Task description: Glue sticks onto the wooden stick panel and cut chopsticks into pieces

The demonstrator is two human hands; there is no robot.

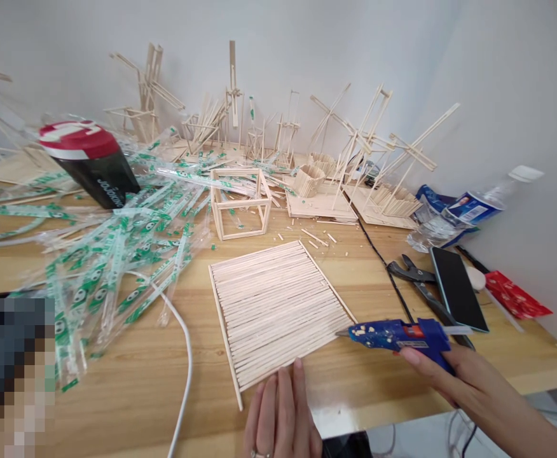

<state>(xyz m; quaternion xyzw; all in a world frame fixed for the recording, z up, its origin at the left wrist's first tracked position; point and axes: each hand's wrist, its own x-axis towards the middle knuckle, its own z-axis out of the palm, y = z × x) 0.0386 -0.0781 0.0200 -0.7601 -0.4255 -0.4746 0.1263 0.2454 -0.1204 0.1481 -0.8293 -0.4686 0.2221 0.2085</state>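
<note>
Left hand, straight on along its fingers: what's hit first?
The stick panel; its near edge is right at the left hand's fingertips, possibly already touching. Depth unclear.

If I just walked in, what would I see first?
Probably the blue plastic glue gun in the right hand, its tip near a flat panel of pale wooden sticks. Next, the heap of clear, green-printed plastic wrappers on the left, beside a red-lidded black cup.
</note>
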